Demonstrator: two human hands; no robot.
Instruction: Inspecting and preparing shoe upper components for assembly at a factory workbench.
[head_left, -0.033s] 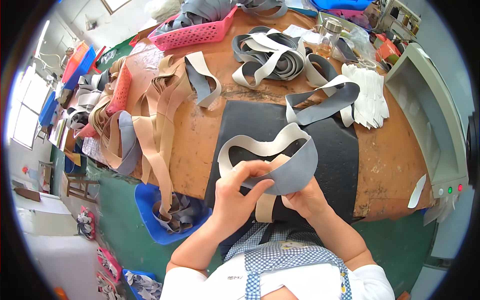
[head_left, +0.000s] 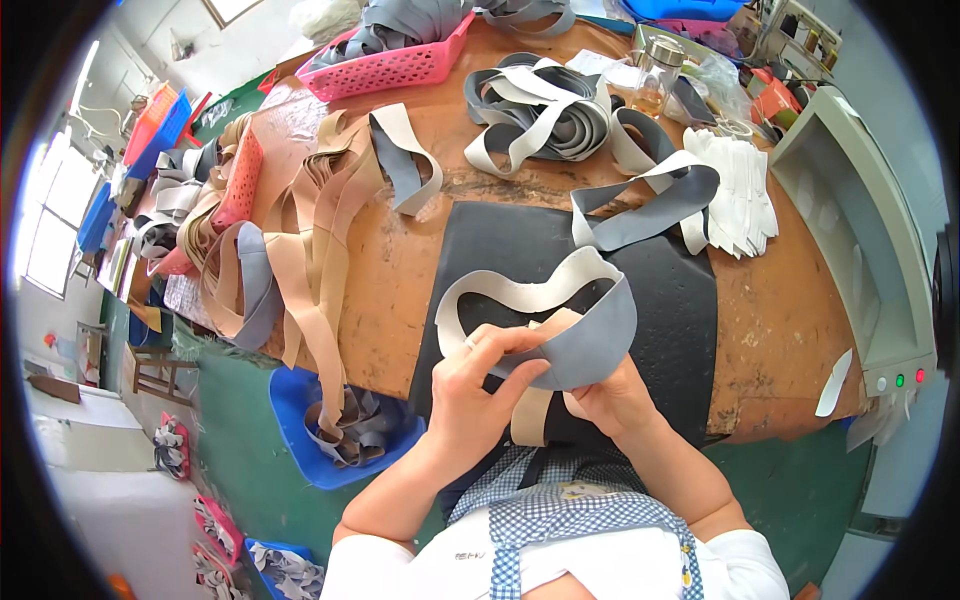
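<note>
A wide strip (head_left: 592, 346), blue-grey on its outer face and off-white inside, curves in a loop above the black mat (head_left: 660, 320). My left hand (head_left: 478, 385) pinches its near left edge between thumb and fingers. Lower on the right, my right hand (head_left: 612, 395) grips the same strip from below, its fingertips partly hidden behind it. A tan strip (head_left: 531, 415) hangs down between my hands, and a bit of tan shows inside the loop. How the two strips join cannot be made out.
Tan strips (head_left: 310, 240) drape over the table's left edge, above a blue tub (head_left: 300, 440) of scraps. Rolled grey strips (head_left: 560, 115), white pieces (head_left: 735, 190) and a glass jar (head_left: 655, 85) lie at the back. A pink basket (head_left: 400, 70) stands far left; a grey-green machine (head_left: 870, 240) stands right.
My left fingers have shifted very slightly along the edge of the grey strip. Otherwise the strip and both hands hold nearly the same place.
</note>
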